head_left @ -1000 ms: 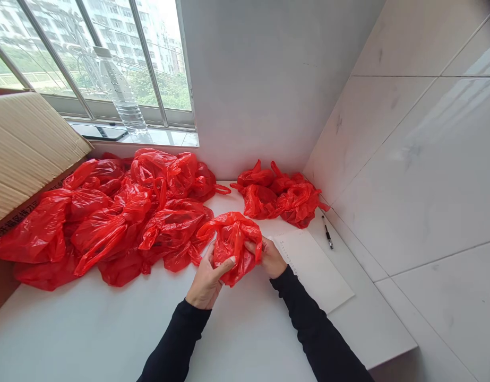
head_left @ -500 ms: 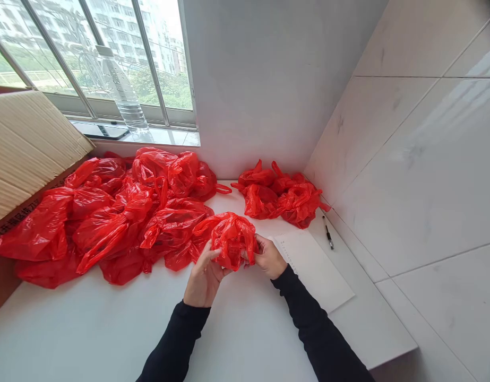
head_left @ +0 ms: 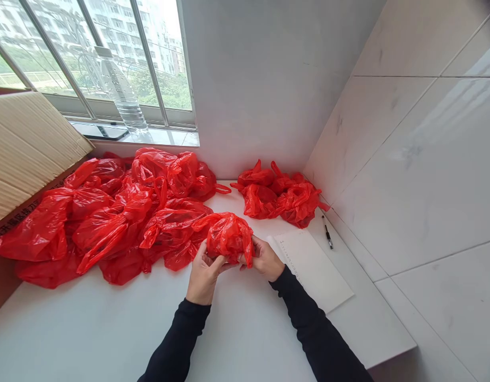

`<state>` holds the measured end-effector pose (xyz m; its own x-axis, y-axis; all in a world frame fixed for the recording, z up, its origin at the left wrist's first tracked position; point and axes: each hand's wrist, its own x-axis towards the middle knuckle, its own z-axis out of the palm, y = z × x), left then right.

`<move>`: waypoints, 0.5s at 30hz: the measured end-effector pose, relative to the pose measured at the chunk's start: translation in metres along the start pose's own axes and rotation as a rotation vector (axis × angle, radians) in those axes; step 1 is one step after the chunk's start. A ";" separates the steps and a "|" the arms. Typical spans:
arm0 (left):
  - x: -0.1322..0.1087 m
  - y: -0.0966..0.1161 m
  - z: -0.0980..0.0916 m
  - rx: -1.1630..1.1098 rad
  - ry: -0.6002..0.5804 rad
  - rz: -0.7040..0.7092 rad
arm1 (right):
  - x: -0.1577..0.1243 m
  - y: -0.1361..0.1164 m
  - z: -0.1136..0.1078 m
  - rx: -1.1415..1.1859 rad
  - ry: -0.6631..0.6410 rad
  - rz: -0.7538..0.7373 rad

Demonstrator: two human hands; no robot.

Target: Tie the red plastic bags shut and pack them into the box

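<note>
Between my two hands is a crumpled red plastic bag (head_left: 230, 236), held up over the white table (head_left: 245, 329). My left hand (head_left: 204, 276) grips its lower left side, thumb in front. On the right edge, my right hand (head_left: 267, 259) pinches the plastic between thumb and fingers. What the bag contains is hidden. Close beside it on the left lies a large heap of red plastic bags (head_left: 129, 212), several of them knotted. A smaller group of red bags (head_left: 282, 193) rests against the back wall, to the right.
An open cardboard box (head_left: 33, 143) stands at the far left. A sheet of paper (head_left: 316, 270) with small writing lies by my right forearm, and a black pen (head_left: 327, 233) beyond it. On the windowsill stands a clear water bottle (head_left: 125, 95). A tiled wall (head_left: 420, 159) bounds the right side.
The bag in my hands has turned and looks more bunched together. My left thumb has shifted to the front of the plastic. The heaps, paper and pen have stayed put.
</note>
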<state>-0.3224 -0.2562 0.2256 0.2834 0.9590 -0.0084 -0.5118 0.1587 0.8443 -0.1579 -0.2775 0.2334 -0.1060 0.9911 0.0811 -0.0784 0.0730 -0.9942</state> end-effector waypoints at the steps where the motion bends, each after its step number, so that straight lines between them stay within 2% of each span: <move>1: 0.001 -0.001 -0.001 -0.001 0.007 -0.005 | 0.000 0.000 0.000 -0.001 0.003 -0.001; 7: 0.002 0.000 -0.002 0.021 0.013 -0.028 | -0.002 -0.003 0.003 -0.006 0.009 0.010; 15: -0.005 0.003 0.007 0.041 0.041 -0.082 | -0.002 0.002 0.004 -0.085 0.135 -0.018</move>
<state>-0.3193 -0.2620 0.2323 0.2891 0.9521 -0.0996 -0.4542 0.2280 0.8612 -0.1621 -0.2794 0.2315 0.0297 0.9951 0.0943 0.0061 0.0942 -0.9955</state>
